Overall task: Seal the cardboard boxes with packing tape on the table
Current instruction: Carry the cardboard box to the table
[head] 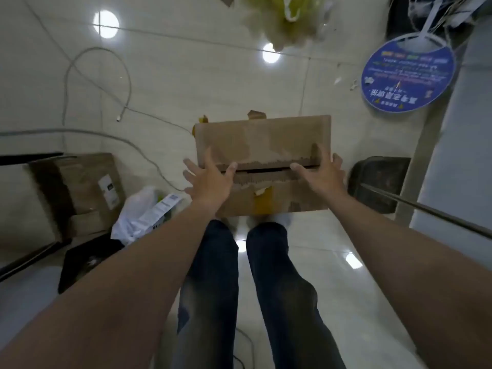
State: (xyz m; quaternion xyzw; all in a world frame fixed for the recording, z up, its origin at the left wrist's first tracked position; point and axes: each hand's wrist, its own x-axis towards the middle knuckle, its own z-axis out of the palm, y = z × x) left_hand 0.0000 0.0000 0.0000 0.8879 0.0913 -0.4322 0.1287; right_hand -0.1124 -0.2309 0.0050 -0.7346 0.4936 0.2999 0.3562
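Pale glossy floor (pixel 186 75) tiles fill the head view; no table appears. The box (pixel 262 141) sits on the floor just ahead of the person's feet, top face up.

**Hand state**
- Left hand (pixel 206 178): fingers spread and straight, laid on the box's left end, thumb at the seam (pixel 266 170).
- Right hand (pixel 320 170): fingers spread, reaching over the right end, thumb also at the seam. Neither hand pinches or curls round anything.

**Handling**
- The flaps do not meet; a dark gap runs between them and their edges are torn and ragged.
- The board looks worn and creased, so it will likely flex under pressure. Judged light, though its contents cannot be seen.
- A grip at the two short ends, palms against the side walls, would likely serve best. Lifting by the torn flaps risks further tearing.
- A yellow strip (pixel 262 204) of old tape on the near flap is partly peeled and offers no strength.

**Hidden or unclear**
- No tape roll or dispenser is visible.
- The box's sides and base are out of sight.
- Motion blur softens the fingertips; exact contact with the board cannot be confirmed.
- A second box (pixel 80 187), a white bag (pixel 141 211) and a cable (pixel 98 83) lie to the left; a blue fan (pixel 407 75) lies far right, its print unreadable.
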